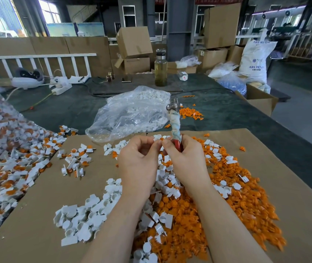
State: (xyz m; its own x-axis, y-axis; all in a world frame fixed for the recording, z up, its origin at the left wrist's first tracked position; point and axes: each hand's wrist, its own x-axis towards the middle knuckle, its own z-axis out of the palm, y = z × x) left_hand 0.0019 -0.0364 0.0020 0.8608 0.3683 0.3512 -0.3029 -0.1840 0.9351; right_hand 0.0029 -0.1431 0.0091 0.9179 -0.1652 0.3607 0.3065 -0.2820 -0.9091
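- The right hand grasps a small hammer. Its fingers are wrapped round the red lower handle, above the middle of the cardboard sheet.
- The hammer stands nearly upright. Its cloth-wrapped shaft and metal head rise past the sheet's far edge.
- The left hand hovers over the sheet's middle. Its thumb and forefinger are curled, with the tips meeting the right thumb. I cannot tell whether a piece sits between them, so its grip stays unclear.
- A heap of orange parts covers the right half of the sheet, under and beside the right forearm.
- White parts lie in a loose pile on the sheet's near-left area, and more are scattered over the orange heap.
- Joined white-and-orange pieces spill off the sheet's left edge.
- A clear plastic bag of white pieces lies just beyond the sheet's far edge and overlaps it slightly.
- A smaller orange scatter sits beyond the far edge, to the right of the bag.
- A glass bottle stands upright well beyond the sheet.
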